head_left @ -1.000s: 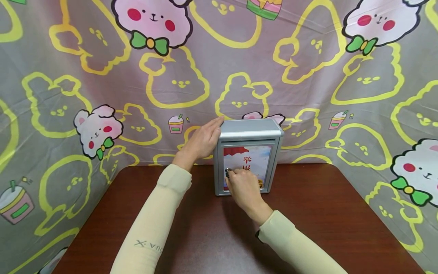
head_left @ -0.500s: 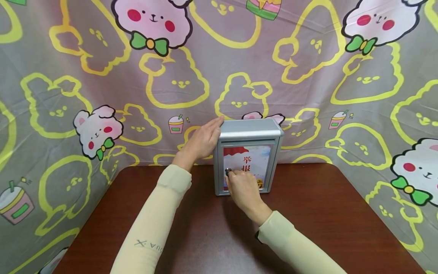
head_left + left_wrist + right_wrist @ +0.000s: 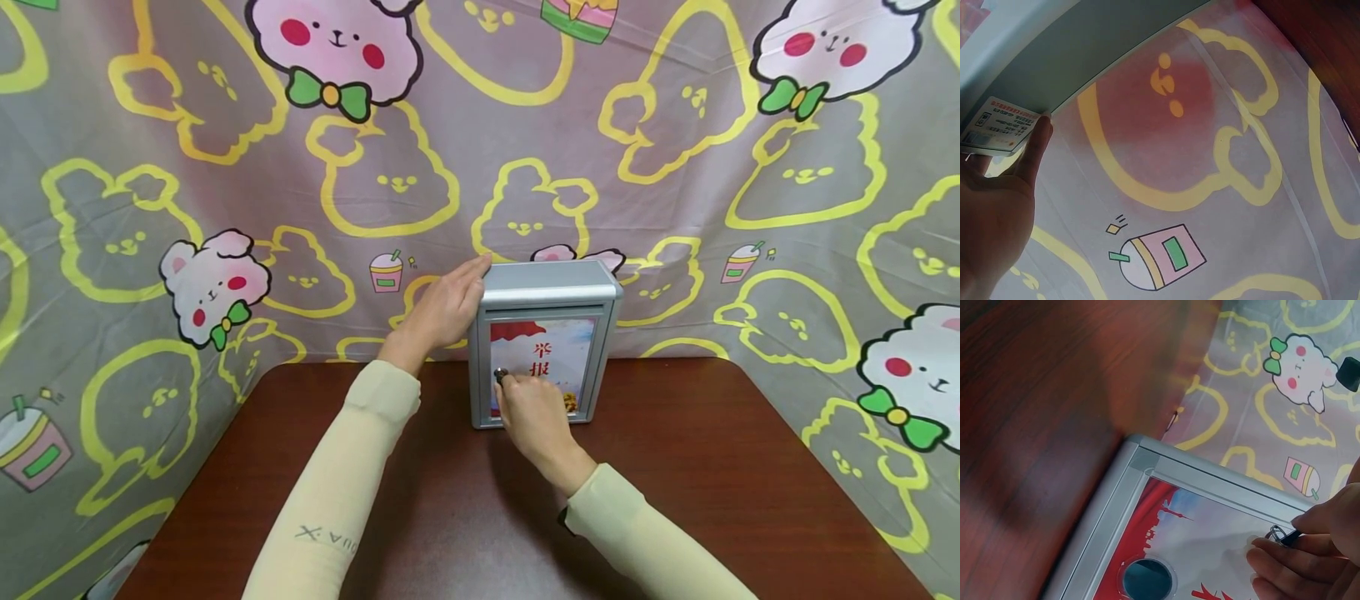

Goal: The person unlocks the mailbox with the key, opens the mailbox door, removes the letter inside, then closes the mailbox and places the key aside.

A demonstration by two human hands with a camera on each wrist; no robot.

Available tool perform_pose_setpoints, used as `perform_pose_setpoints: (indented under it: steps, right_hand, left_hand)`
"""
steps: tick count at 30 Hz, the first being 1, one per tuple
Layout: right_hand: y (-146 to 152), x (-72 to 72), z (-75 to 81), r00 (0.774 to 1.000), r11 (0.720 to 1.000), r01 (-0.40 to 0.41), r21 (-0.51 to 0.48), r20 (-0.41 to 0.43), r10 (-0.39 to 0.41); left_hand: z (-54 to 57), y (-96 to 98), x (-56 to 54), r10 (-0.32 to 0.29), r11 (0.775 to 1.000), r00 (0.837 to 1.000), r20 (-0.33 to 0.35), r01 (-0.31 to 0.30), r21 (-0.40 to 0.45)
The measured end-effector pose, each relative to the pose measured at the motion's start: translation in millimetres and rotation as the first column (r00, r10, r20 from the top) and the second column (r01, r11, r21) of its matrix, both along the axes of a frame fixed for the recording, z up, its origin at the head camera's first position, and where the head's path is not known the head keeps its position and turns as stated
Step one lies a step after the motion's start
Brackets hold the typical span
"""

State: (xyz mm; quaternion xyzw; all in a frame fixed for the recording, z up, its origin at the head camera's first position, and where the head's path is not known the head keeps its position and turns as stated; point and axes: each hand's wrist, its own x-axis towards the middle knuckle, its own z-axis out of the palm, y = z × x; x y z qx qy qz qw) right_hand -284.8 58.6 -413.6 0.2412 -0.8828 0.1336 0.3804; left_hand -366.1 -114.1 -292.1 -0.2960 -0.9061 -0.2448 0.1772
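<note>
A grey metal box (image 3: 551, 283) with a framed front stands upright on the table, a poster (image 3: 555, 342) with red characters behind its front frame. My left hand (image 3: 442, 307) lies along its upper left side, fingers extended toward the back edge. In the left wrist view, the fingers of my left hand (image 3: 997, 212) touch the box side beside a white label (image 3: 1000, 127). My right hand (image 3: 536, 412) is at the front's left edge, pinching a small black-headed key (image 3: 1291, 538) with a metal ring, between thumb and fingers. The key's tip is hidden.
The box stands on a dark reddish-brown table (image 3: 675, 467), near its back edge. A patterned cloth (image 3: 645, 83) hangs close behind and along both sides. In the right wrist view, a dark round disc (image 3: 1147, 579) shows on the box front.
The small metal and dark part at my right fingertips looks slightly turned. Both hands and the box otherwise keep their places.
</note>
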Motion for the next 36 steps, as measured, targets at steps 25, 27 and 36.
perform_pose_setpoints:
  steps: [25, 27, 36]
  right_hand:
    - [-1.9, -2.4, -4.6, 0.998, 0.999, 0.049, 0.004, 0.034, -0.049]
    - [-2.0, -2.7, -4.4, 0.998, 0.999, 0.052, 0.011, 0.017, -0.052]
    - [-2.7, -1.0, -2.8, 0.998, 0.998, 0.058, 0.017, 0.022, -0.059]
  left_hand:
    - [0.5, 0.8, 1.7, 0.012, 1.0, 1.0, -0.002, -0.012, -0.002]
    - [0.5, 0.9, 1.4, 0.011, 1.0, 1.0, 0.0, -0.011, -0.001]
    - [0.2, 0.7, 2.0, 0.002, 1.0, 1.0, 0.002, -0.002, 0.01]
